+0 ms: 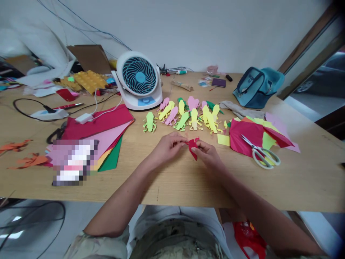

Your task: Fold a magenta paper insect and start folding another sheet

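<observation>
My left hand (169, 146) and my right hand (208, 154) meet over the middle of the wooden table (188, 180). Both pinch a small folded piece of red paper (192, 146) held just above the tabletop. Behind the hands lies a cluster of several folded paper insects (185, 115) in yellow, green and pink.
White-handled scissors (260, 153) lie on red and yellow paper scraps (250, 133) at the right. A stack of coloured paper sheets (104, 133) lies at the left, orange paper shapes (25, 160) further left. A small white fan (138, 81) and a blue bag (256, 86) stand at the back.
</observation>
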Motion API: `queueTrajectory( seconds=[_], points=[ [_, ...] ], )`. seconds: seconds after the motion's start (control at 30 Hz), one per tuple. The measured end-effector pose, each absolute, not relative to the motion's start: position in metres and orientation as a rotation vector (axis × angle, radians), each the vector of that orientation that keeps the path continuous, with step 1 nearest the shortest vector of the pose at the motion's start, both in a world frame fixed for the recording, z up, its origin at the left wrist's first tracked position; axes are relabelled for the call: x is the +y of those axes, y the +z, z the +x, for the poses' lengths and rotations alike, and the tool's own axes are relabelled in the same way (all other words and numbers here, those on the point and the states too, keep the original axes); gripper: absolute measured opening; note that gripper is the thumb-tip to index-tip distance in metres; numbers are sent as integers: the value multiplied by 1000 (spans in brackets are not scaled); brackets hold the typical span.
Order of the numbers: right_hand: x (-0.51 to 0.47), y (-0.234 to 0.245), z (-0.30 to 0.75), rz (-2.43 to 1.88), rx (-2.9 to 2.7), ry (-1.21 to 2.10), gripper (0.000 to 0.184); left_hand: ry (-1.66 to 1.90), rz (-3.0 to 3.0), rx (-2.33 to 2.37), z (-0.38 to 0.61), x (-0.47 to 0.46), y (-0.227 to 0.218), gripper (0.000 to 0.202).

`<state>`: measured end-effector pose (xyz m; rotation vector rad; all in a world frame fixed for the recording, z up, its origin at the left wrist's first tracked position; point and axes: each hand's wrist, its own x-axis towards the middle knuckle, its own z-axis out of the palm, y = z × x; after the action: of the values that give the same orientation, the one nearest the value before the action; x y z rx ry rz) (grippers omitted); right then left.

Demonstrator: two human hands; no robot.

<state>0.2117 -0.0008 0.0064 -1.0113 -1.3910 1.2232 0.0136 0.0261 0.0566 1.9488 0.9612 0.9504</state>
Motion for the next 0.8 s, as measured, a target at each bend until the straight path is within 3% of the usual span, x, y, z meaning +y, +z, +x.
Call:
queueTrajectory(
  seconds=[0.2,0.37,0.63,0.8],
  points=[
    [-3,11,211,-1003,-1536,935,27,737,1717,882,11,29,54,44],
    [-7,18,211,-1048,-1651,693,19,743,1651,851,11,31,52,36],
    [-4,11,214,-1050,-1291,1434,32,896,1946,894,11,23,65,19],
    [-5,16,212,-1011,-1175,1628,44,947,2016,827,10,25,64,19]
  ],
)
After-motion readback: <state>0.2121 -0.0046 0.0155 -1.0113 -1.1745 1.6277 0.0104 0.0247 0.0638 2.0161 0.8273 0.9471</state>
